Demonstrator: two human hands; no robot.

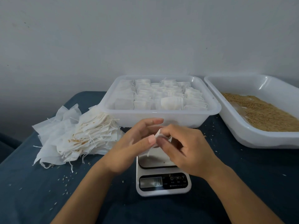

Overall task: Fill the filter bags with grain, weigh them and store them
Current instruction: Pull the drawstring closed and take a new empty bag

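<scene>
A heap of thin, crinkled white paper filter bags [76,136] with loose strings lies on the dark blue cloth [32,183]. The translucent square plastic tub [161,117] holds rows of filled bags; the white tray [234,126] beside it holds golden grain [262,113]. Above the small white digital scale [163,183], the left hand [129,147] and right hand [186,151] pinch one small white bag [159,135] between fingertips.

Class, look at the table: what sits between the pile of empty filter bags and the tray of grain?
In the head view, the storage tray of filled bags, with both hands and the scale nearer the camera.
</scene>
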